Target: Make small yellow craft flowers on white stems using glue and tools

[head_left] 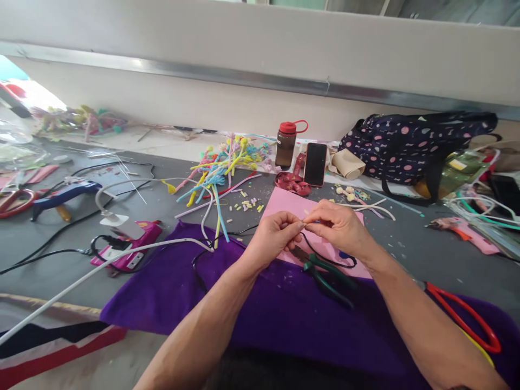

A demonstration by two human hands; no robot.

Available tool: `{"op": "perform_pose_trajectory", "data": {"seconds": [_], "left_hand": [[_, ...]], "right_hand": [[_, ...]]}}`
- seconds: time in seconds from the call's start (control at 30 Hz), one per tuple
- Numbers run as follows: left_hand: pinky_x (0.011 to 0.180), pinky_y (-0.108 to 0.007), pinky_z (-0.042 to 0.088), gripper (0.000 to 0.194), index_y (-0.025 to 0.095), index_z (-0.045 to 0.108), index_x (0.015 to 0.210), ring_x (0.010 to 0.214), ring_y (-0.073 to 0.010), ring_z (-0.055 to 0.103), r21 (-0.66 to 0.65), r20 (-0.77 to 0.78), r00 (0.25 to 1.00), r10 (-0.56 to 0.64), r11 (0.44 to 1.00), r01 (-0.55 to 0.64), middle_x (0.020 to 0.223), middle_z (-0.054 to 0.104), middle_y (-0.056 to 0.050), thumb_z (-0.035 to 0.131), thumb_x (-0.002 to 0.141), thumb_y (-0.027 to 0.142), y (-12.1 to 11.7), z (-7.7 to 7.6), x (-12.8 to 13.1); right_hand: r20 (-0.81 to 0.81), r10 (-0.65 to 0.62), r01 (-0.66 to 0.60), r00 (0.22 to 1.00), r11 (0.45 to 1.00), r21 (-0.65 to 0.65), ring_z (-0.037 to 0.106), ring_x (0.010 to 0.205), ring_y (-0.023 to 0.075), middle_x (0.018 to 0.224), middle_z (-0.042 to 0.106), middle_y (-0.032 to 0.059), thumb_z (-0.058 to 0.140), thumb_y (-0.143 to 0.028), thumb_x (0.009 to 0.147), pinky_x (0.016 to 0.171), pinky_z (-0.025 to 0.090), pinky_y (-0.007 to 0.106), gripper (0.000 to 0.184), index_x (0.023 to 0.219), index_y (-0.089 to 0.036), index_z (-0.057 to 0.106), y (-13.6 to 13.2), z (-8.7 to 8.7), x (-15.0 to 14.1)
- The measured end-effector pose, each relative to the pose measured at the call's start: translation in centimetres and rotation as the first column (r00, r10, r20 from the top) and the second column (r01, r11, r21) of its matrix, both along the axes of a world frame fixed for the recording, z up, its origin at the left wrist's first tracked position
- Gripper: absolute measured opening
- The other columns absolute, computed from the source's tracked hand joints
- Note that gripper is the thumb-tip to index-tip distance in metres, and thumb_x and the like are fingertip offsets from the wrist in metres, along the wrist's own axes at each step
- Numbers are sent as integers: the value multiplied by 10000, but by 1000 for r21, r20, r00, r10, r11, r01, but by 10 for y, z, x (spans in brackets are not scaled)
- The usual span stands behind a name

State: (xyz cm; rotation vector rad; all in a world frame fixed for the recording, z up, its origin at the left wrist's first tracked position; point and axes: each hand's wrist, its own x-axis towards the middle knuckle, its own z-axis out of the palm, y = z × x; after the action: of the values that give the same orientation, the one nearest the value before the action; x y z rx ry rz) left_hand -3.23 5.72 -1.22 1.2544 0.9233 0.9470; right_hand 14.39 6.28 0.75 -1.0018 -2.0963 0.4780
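Over a pink sheet (pixel 284 203), my left hand (pixel 274 235) and my right hand (pixel 343 227) meet fingertip to fingertip, both pinched closed. Whatever lies between the fingers is too small to make out. Just below them rest pliers with dark green handles (pixel 325 276), partly on the sheet and partly on a purple cloth (pixel 268 314). A black cord (pixel 312 246) curves under my right hand, beside the pliers. Small cut pieces (pixel 249 206) in pale colours are scattered beyond my left hand.
Fuzzy coloured stems (pixel 227 162) lie heaped behind the sheet, near a bottle (pixel 286 145), a phone (pixel 316 164) and a patterned bag (pixel 410 151). At left are a magenta power strip (pixel 132 252) and a blue glue gun (pixel 67 197); at right, a pink glue gun (pixel 467 233) and red handles (pixel 467 317).
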Motion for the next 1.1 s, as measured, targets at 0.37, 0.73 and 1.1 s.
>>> {"op": "perform_pose_trajectory", "data": {"seconds": [0.37,0.73,1.1], "left_hand": [[400,-145,364,252,151,579,755,398,-54,498,-76,-25,974,-224,972,221,534,575,28,648,730,393,-7,0,2],[461,-172,436,228,142,576,730,480,-74,558,-96,236,963,-130,983,156,595,599,18,678,714,345,-6,-2,6],[427,-168,426,233,131,576,692,430,-75,550,-214,304,944,-132,956,202,562,596,13,735,655,298,-5,-5,6]], "right_hand": [[-121,-71,15,990,912,-410,398,416,70,504,499,-48,636,-290,759,380,279,193,143,683,-170,620,-29,-11,11],[-594,-259,-105,762,856,-507,368,414,55,546,550,-38,690,-297,713,383,257,188,153,684,-166,615,-27,-30,-11],[-678,-286,-126,677,862,-490,338,381,50,454,447,-83,718,-280,695,362,220,180,141,700,-183,616,-29,-35,-18]]}}
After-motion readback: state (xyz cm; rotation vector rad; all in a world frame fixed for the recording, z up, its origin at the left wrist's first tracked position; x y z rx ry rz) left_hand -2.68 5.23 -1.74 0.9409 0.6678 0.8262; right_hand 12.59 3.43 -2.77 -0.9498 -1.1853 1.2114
